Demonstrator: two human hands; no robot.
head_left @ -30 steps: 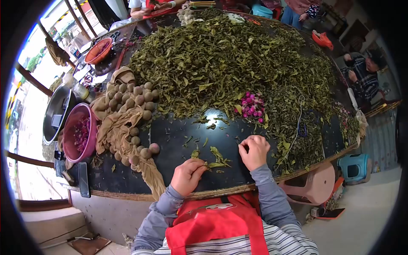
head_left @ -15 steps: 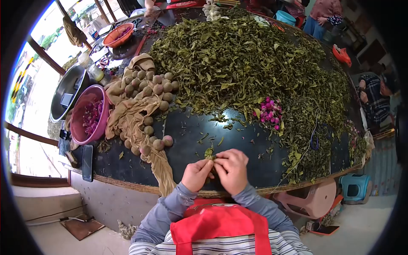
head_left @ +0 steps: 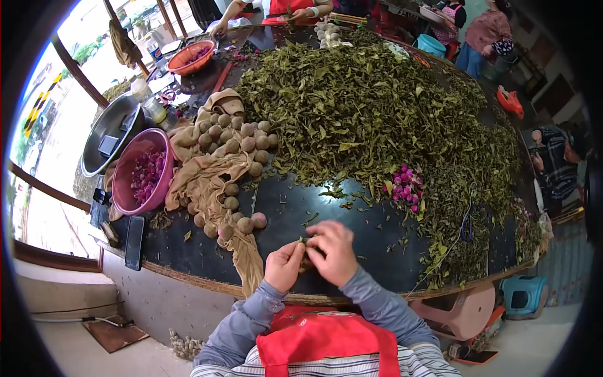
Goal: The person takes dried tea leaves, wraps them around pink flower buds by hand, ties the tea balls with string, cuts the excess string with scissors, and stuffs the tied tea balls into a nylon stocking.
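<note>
Near the front edge of the dark table (head_left: 377, 235), my left hand (head_left: 284, 266) pinches a small bit of green leaf (head_left: 303, 240) between thumb and fingertips. My right hand (head_left: 333, 254) is close against it on the right, its fingers curved over the same spot and slightly blurred; what they touch is hidden. Beyond the hands lies a large heap of green leaves (head_left: 352, 107). Pink flower buds (head_left: 405, 187) sit in a small cluster at the heap's front edge. Left of my hands, round balls (head_left: 259, 220) lie on and beside a tan cloth (head_left: 213, 169).
At the left are a pink basin (head_left: 117, 182) of buds, a metal bowl (head_left: 94, 149) and a phone (head_left: 134, 242). An orange basket (head_left: 182, 60) stands farther back. A person (head_left: 292, 9) works across the table; others stand at the right. Stools are below right.
From well apart on the table, my right hand came over to my left one, and both now meet around the leaf. The whole view has shifted, too.
</note>
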